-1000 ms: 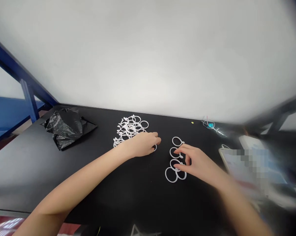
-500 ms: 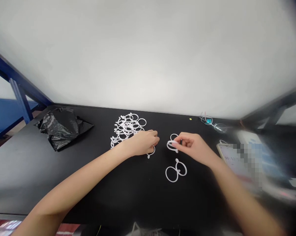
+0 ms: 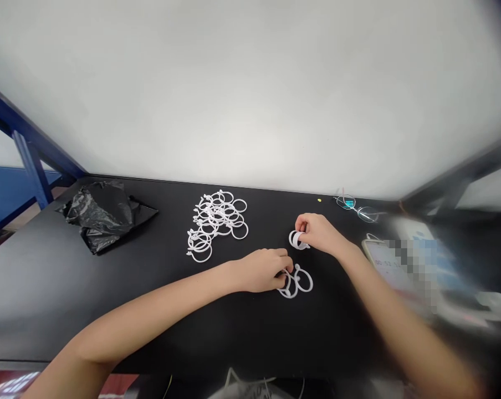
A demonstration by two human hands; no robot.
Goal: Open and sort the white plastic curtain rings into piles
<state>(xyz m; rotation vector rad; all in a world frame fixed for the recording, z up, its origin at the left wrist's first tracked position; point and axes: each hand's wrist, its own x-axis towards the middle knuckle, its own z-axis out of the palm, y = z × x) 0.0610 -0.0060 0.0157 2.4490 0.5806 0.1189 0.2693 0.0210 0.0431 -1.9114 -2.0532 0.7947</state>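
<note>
My left hand point(image 3: 267, 270) is closed, its fingertips pinching a white plastic curtain ring point(image 3: 288, 295) low over the black table. Beside and partly overlapping it lies another white curtain ring point(image 3: 312, 281) with a small eyelet tab; how many rings overlap there is partly hidden by my fingers. A little farther back, my right hand point(image 3: 319, 234) grips a white curtain ring point(image 3: 296, 240) between thumb and fingers, tilted on edge. At least one more ring seems to be against it, but they blend together. To the left spreads a loose pile of similar rings point(image 3: 218, 213).
A crumpled black plastic bag point(image 3: 105, 213) sits on the left of the black table point(image 3: 167, 327). Eyeglasses point(image 3: 356, 209) and a small yellow bit point(image 3: 319, 200) lie at the back right. A phone point(image 3: 381, 260) showing a timer rests by my right forearm.
My left hand has moved right and nearer from the pile, carrying a ring to those lying at front. My right hand has shifted slightly, its ring now turned more on edge.
</note>
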